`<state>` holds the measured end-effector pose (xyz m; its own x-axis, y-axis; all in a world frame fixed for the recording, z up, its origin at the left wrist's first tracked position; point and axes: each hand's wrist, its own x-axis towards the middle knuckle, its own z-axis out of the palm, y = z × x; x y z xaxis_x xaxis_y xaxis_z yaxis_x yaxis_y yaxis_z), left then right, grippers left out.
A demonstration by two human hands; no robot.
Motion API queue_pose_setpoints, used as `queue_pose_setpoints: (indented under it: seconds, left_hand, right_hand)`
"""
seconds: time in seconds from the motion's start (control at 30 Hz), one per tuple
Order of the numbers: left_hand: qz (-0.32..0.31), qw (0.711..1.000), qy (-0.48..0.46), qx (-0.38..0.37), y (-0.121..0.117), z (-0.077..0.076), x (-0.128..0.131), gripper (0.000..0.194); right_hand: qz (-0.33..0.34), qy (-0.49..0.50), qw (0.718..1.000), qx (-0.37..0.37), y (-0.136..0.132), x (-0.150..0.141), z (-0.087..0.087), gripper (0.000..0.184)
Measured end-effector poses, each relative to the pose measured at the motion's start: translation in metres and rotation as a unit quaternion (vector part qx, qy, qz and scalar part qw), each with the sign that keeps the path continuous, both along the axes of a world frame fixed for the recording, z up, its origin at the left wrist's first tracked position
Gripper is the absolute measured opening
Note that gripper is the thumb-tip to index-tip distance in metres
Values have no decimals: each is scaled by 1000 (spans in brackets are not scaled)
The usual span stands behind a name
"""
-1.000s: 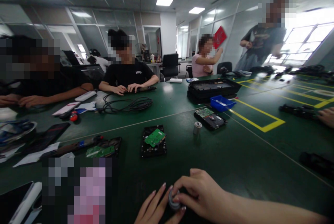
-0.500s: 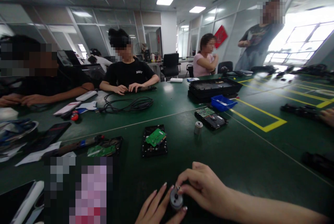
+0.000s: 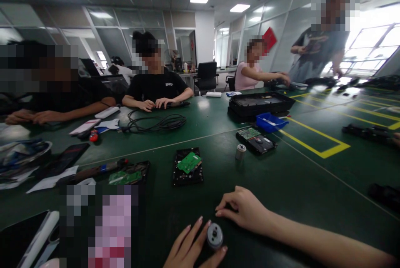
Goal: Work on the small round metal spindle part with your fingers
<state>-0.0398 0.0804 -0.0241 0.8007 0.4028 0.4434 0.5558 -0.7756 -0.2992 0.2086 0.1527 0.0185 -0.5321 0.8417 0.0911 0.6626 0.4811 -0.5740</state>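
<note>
A small round grey motor (image 3: 214, 234), its flat end with a dark centre and little holes facing up, is held between the thumb and index finger of my left hand (image 3: 189, 247). The other fingers of that hand spread out beside it on the table. Just up and right of the motor is my right hand (image 3: 239, 207), apart from it, thumb and index finger pinched together low over the table. Whatever that pinch holds, if anything, is too small to make out. A similar metal cylinder (image 3: 240, 152) stands upright farther off.
Hard drives with green boards (image 3: 190, 162) lie ahead on the green table (image 3: 150, 201). Toward the back are a blue bin (image 3: 271, 123), a black tray (image 3: 261, 103) and a coiled cable (image 3: 156, 122). An electric screwdriver (image 3: 96, 171) lies left. Several people sit or stand around.
My right hand has drawn away from the motor's top, up and to the right. My left hand keeps its hold. The seated person at back right has stretched an arm out over the table.
</note>
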Motion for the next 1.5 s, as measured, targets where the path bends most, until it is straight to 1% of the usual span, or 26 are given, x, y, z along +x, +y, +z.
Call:
queue_pose_setpoints:
  seconds: [0.17, 0.43, 0.5, 0.6, 0.63, 0.7, 0.8, 0.97, 1.13, 1.27, 1.5]
  left_hand:
    - [5, 1000, 11, 23, 0, -1, 1, 52]
    - [0, 1000, -8, -1, 0, -3, 0, 48]
    - [-4, 1000, -6, -5, 0, -2, -1, 48]
    - [-3, 1000, 10, -2, 0, -1, -1, 49]
    - [-2, 1000, 14, 2, 0, -1, 0, 50]
    - [-1, 1000, 16, 7, 0, -2, 0, 50]
    - [0, 1000, 9, 2, -1, -4, -1, 48]
    - [2, 1000, 23, -17, -3, -6, -1, 60]
    - [4, 1000, 1, -26, -4, -2, 1, 61]
    - [7, 999, -15, -30, -5, 3, 3, 58]
    - [18, 996, -11, -82, -11, 12, 6, 62]
  right_hand:
    - [4, 1, 1000, -1, -1, 1, 0, 16]
    - [32, 24, 999, 15, 1, 3, -3, 13]
    - [23, 46, 998, 26, -1, 1, 0, 14]
    - [10, 115, 992, 47, -11, -3, 9, 18]
    - [16, 137, 989, 50, -15, -4, 12, 19]
    - [48, 152, 986, 46, -24, -7, 18, 19]
    - [87, 138, 986, 35, -33, -9, 22, 19]
    - [87, 146, 984, 55, -35, -10, 24, 18]
    - [113, 165, 979, 48, -36, -10, 25, 13]
    - [92, 152, 983, 50, -36, -11, 25, 16]
    - [91, 117, 989, 18, -37, -11, 32, 19]
